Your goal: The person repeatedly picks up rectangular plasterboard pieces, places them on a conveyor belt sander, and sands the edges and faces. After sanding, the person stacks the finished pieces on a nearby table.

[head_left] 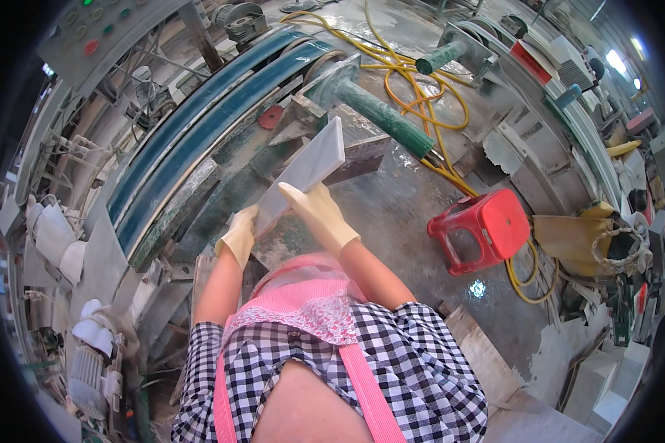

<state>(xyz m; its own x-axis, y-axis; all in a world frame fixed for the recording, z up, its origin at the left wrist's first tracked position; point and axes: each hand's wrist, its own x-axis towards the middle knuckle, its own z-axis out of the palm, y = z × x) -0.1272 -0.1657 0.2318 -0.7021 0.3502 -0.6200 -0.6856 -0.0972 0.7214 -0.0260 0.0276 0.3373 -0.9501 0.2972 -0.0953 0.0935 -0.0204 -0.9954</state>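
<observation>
A pale grey-white stone tile (304,171), rectangular and thin, is tilted up in front of me between my gloved hands. My left hand (239,230), in a cream rubber glove, grips its near left end; part of those fingers is hidden behind the slab. My right hand (319,213), in a matching glove, is closed on the near right edge with the thumb on the slab's face. Beyond the tile stands a machine with two blue belts (222,111) and a green roller (384,118).
A red plastic stool (484,230) stands on the wet floor to my right. Yellow hoses (430,100) lie coiled beyond the roller. At upper left is a control panel (100,33) with buttons. A grey motor (89,380) sits at lower left, and stacked slabs (606,380) at lower right.
</observation>
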